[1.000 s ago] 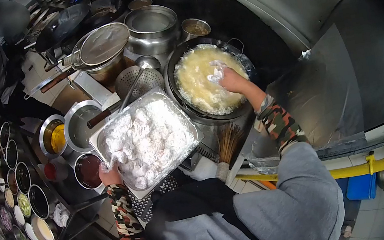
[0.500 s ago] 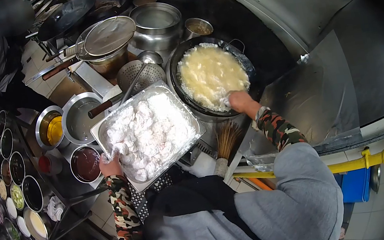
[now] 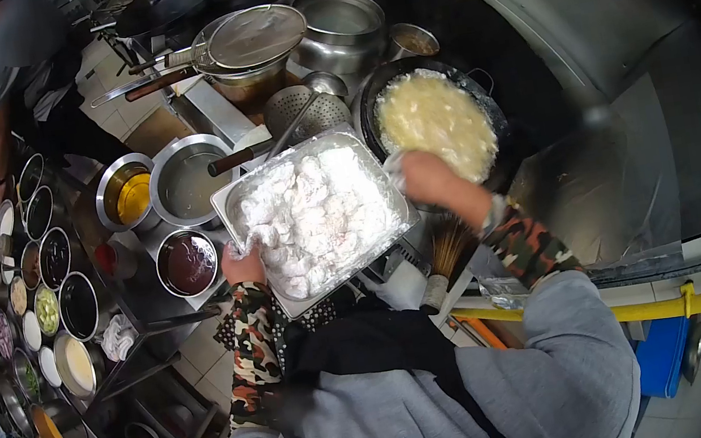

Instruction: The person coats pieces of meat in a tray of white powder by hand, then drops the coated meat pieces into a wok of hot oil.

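My left hand [image 3: 244, 264], fingers white with flour, grips the left edge of a rectangular metal tray [image 3: 299, 301]. Inside the tray lie flour-coated pieces [image 3: 314, 215] heaped in loose white flour. My right hand [image 3: 427, 176] is at the tray's right rim, between the tray and a dark wok [image 3: 371, 112]. Its fingertips are floury and blurred, so I cannot tell whether they hold anything. Pale pieces fry in foaming yellow oil [image 3: 435, 120] in the wok. A ladle [image 3: 326, 85] and a perforated strainer [image 3: 312, 111] rest behind the tray.
Left of the tray stand a pot of cloudy liquid [image 3: 191, 184], a pot of yellow oil [image 3: 130, 197] and a bowl of dark red sauce [image 3: 187, 261]. A bamboo brush [image 3: 446, 250] stands below the wok. Another person [image 3: 31, 81] works at the far left beside several ingredient containers.
My right hand has moved from the wok's near edge back left to the tray's rim. The whole view has shifted, and my left hand still grips the tray.
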Tool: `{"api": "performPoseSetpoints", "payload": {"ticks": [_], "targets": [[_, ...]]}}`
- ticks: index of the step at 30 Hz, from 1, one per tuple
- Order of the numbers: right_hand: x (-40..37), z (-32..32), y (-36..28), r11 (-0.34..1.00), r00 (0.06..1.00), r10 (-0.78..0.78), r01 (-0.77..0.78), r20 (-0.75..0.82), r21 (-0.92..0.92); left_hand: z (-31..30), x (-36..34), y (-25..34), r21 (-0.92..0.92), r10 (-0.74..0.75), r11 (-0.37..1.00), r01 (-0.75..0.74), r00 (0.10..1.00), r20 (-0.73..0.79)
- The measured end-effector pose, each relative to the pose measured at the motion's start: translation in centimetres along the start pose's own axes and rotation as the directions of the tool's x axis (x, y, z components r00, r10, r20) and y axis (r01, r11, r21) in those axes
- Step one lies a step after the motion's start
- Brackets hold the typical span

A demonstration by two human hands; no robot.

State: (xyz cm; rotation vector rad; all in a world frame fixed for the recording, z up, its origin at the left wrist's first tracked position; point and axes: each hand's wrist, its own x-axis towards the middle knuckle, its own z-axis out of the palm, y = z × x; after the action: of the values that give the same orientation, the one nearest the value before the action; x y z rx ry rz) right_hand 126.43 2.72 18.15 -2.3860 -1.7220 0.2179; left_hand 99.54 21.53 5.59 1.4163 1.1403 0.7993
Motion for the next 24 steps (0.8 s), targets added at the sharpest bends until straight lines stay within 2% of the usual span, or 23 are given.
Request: {"api": "performPoseSetpoints", "payload": {"ticks": [1, 2, 3, 4, 5, 9, 10, 11, 12, 13, 14, 15, 16, 17, 18, 19, 21, 22, 23, 24], "targets": [[0.8, -0.1, -3.5, 0.941, 0.907, 0.298, -0.226, 0.298, -0.253, 0.0, 0.0, 0.1, -0.002, 0.003, 1.0, -0.003, 1.0, -0.004], [0.7, 3.7, -2.2, 0.988, 0.977, 0.09, -0.063, 0.194, -0.141, 0.0, -0.1, 0.2, -0.012, 0.009, 1.0, -0.009, 1.0, 0.0], [1.0, 4.3, -4.3, 0.982, 0.984, 0.115, -0.092, 0.135, -0.164, 0.1, -0.1, 0.2, -0.022, 0.012, 1.0, -0.012, 1.0, 0.005], [1.4, 6.6, -4.3, 0.985, 0.997, -0.066, 0.059, -0.036, -0.164, 0.1, -0.3, 0.6, -0.056, -0.004, 0.998, 0.005, 1.0, 0.006], [1.6, 9.0, -3.5, 0.96, 0.948, -0.244, 0.207, -0.204, -0.189, 0.1, -0.5, 0.8, -0.059, -0.005, 0.998, 0.005, 1.0, 0.003], [1.9, 9.5, -2.4, 0.98, 0.937, -0.19, 0.164, -0.293, -0.11, -0.1, -0.5, 1.3, 0.045, 0.017, 0.999, -0.017, 1.0, -0.015], [1.7, 7.5, -3.2, 0.983, 0.946, 0.035, 0.026, -0.322, 0.182, -0.2, -0.7, 1.3, 0.099, 0.031, 0.995, -0.03, 0.999, -0.013], [1.5, 6.2, -3.3, 0.882, 0.922, 0.262, -0.108, -0.286, 0.458, -0.2, -0.8, 1.3, 0.095, 0.034, 0.995, -0.033, 0.999, -0.01], [1.3, 5.9, -2.8, 0.606, 0.915, 0.4, -0.223, -0.05, 0.763, -0.1, -0.8, 1.4, 0.033, 0.003, 0.999, -0.003, 1.0, -0.001], [1.1, 5.9, -2.6, 0.608, 0.911, 0.408, -0.223, -0.059, 0.762, -0.1, -0.8, 1.5, -0.028, -0.027, 0.999, 0.027, 1.0, 0.013], [1.0, 6.1, -2.6, 0.103, 0.874, 0.449, -0.255, 0.184, 0.961, 0.0, -0.7, 1.4, -0.037, -0.042, 0.998, 0.042, 0.999, 0.008], [0.9, 5.9, -3.0, -0.433, 0.842, 0.353, -0.239, 0.408, 0.869, -0.1, -0.8, 1.4, -0.038, -0.036, 0.999, 0.036, 0.999, 0.018], [0.8, 6.5, -2.5, -0.66, 0.8, 0.273, -0.249, 0.535, 0.709, -0.1, -0.9, 1.6, -0.008, -0.026, 1.0, 0.026, 1.0, -0.002], [1.2, 7.0, -2.5, -0.659, 0.801, 0.285, -0.236, 0.526, 0.715, 0.0, -0.8, 1.6, 0.02, -0.016, 1.0, 0.016, 1.0, -0.021], [1.9, 7.5, -3.1, -0.707, 0.809, 0.291, -0.178, 0.511, 0.685, 0.0, -0.1, -0.1, 0.016, -0.035, 0.999, 0.035, 0.999, 0.017], [2.6, 8.4, -3.7, -0.753, 0.815, 0.297, -0.12, 0.497, 0.647, -0.1, -0.2, 0.6, -0.021, -0.043, 0.999, 0.044, 0.997, 0.062], [4.3, 12.2, -2.9, -0.613, 0.798, 0.353, -0.197, 0.488, 0.765, -0.1, 0.4, -0.8, -0.061, -0.036, 0.997, 0.041, 0.996, 0.082], [4.2, 11.2, -4.3, -0.369, 0.714, 0.576, -0.207, 0.398, 0.906, -0.1, 0.0, 0.2, -0.04, -0.035, 0.998, 0.038, 0.997, 0.075], [4.2, 10.4, -4.8, -0.373, 0.712, 0.58, -0.199, 0.396, 0.906, 0.0, 0.0, 0.1, -0.036, -0.031, 0.999, 0.034, 0.996, 0.082], [4.4, 9.7, -4.9, -0.308, 0.641, 0.646, -0.278, 0.415, 0.91, -0.1, 0.1, -0.1, -0.047, -0.027, 0.998, 0.031, 0.997, 0.078]]}}
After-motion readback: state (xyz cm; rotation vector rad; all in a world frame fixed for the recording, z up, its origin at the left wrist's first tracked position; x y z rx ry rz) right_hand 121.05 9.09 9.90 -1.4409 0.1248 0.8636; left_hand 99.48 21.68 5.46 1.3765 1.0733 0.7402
